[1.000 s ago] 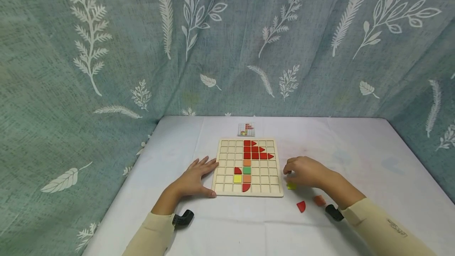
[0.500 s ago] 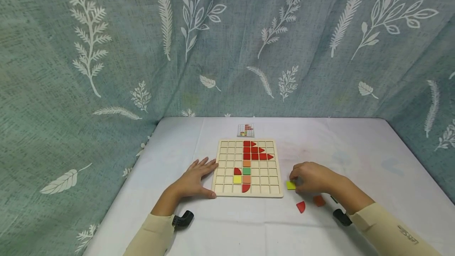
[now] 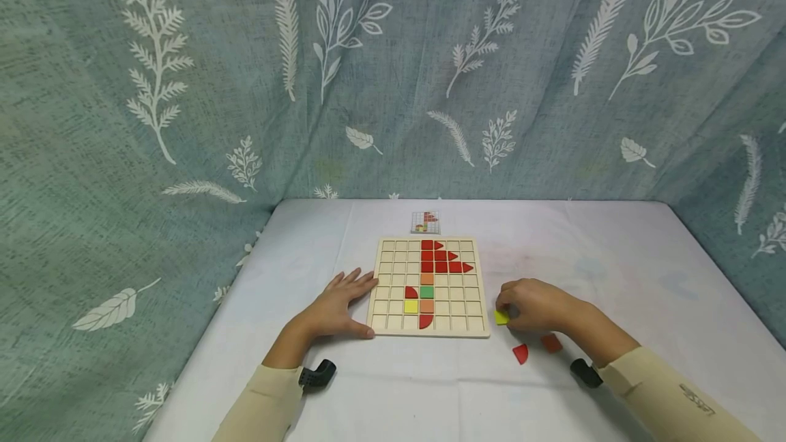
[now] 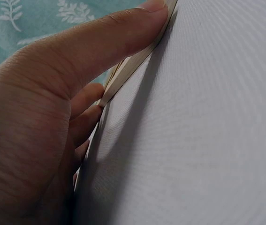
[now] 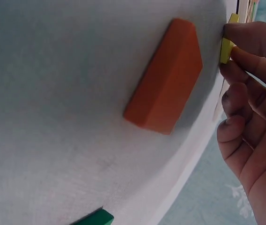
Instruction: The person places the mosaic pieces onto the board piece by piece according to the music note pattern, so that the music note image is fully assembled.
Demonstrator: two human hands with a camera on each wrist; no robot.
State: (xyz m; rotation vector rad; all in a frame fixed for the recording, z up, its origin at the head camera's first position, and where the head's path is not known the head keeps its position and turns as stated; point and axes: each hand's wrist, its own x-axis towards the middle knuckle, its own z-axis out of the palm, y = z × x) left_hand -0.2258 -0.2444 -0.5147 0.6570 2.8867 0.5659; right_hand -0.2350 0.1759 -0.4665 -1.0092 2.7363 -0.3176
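My right hand (image 3: 535, 305) pinches a yellow square tile (image 3: 501, 318) between thumb and fingers, just right of the wooden grid board (image 3: 467, 322). In the right wrist view the thumb lies on one face of that yellow tile (image 5: 225, 50), and the other fingers curl behind. My left hand (image 3: 339, 309) rests at the board's left edge, fingers spread. The left wrist view has its thumb (image 4: 123, 35) along the board's rim (image 4: 135, 65). Red pieces (image 3: 441, 267), orange squares (image 3: 426, 280), a green square (image 3: 426, 292) and a yellow square (image 3: 411, 306) sit in the grid.
A red quarter-round piece (image 3: 520, 354) and an orange square block (image 3: 551, 343) lie on the white cloth near my right forearm. A green piece (image 5: 95, 218) shows in the right wrist view. Behind the board lies a small pattern card (image 3: 426, 222). A leaf-patterned curtain (image 3: 393, 74) hangs behind.
My right hand has shifted slightly right and toward me, and its fingers have come together on the yellow tile. My left hand stays at the board's edge.
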